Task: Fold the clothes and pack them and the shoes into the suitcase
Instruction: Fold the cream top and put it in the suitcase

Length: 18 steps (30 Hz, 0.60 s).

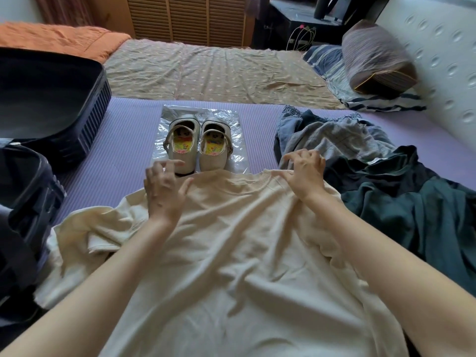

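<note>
A cream T-shirt (231, 240) lies spread flat on the purple mat, collar away from me. My left hand (162, 191) hovers over its left shoulder with fingers apart, holding nothing. Over the right shoulder, by the collar, my right hand (304, 173) has its fingers spread and fingertips touching the fabric. A pair of beige strap shoes (198, 143) stands on a clear plastic bag (164, 119) just beyond the collar. The open dark suitcase (51, 104) lies at the far left. A heap of grey, blue and dark green clothes (360, 171) sits at the right.
The purple mat (123, 140) covers the near bed; beyond it is a beige star-patterned sheet (219, 70). An orange blanket (56, 39) lies at the back left, and a striped pillow (376, 57) leans on the white padded headboard (443, 60) at the right.
</note>
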Tool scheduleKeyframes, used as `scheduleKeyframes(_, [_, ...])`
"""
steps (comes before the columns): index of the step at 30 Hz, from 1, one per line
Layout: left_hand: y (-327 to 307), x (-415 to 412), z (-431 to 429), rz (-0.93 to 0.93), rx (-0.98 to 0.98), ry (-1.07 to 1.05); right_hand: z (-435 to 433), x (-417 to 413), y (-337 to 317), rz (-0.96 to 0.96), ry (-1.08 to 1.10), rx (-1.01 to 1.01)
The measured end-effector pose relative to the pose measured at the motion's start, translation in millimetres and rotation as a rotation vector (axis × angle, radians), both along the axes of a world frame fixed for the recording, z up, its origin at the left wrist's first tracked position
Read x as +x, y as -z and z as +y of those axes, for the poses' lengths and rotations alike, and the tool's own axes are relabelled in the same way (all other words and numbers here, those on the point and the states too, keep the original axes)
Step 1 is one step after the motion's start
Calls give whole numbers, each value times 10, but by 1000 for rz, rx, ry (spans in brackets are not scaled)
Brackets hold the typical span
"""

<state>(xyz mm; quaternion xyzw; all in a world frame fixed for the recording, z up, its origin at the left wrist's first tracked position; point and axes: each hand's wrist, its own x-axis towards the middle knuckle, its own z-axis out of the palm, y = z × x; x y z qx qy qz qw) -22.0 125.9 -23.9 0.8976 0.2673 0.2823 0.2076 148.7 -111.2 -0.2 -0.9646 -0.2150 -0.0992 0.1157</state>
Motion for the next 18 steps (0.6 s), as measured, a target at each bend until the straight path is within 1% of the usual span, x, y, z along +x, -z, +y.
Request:
scheduleKeyframes(3, [38,-100,-352,-9,40,228,-271,-212,-153,-99,-18,46])
scheduleKeyframes(5, [104,-138,-651,64,30,401,-494,-396,-224,-137,35,65])
scheduleKeyframes(7, [125,-173,-960,171,15,517,-750,-585,-271,-116,124,122])
scheduleKeyframes(9, [109,-229,-1211,280,25,578,-1015,-813,-310,-57,211,125])
scheduleKeyframes(11, [106,-299,-1411,336,47,620,-1259,-1050,-318,23,265,43])
scheduleKeyframes(13, [85,-399,-1579,342,19,635,-1410,-1276,-295,109,289,-65])
scheduleKeyframes(15, [59,-527,-1806,389,22,677,-1557,-1457,-241,132,291,-143])
scheduleKeyframes(17, [72,-648,-1994,421,-5,727,-1647,-1531,-198,107,264,-134])
scheduleKeyframes(18, [65,-686,-2077,430,-28,751,-1706,-1536,-215,120,268,-65])
